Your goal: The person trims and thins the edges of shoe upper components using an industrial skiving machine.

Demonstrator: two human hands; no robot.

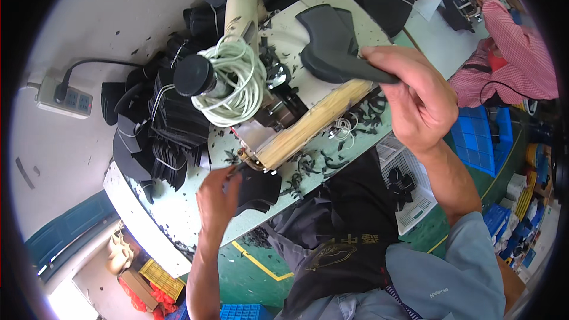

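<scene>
My right hand [418,92] is raised over the table's right part, thumb and fingers pinching the narrow end of a curved dark grey sheet piece [329,53]. Its wide part stretches left above the white table. Near the front edge, my left hand [216,198] has its fingers bent at the corner of flat black pieces [259,191]; part of the grip is hidden. Between my hands lies a wooden bar [314,125], fixed along a bench machine [278,104] with a black round knob [194,75] and a coil of pale cable [231,83].
Stacks of tied black pieces [178,118] stand against the wall on the left. Black scraps [308,166] litter the table. A white basket [421,201] with black scraps sits below its right edge. At the upper right, a person in a checked sleeve [510,41] works.
</scene>
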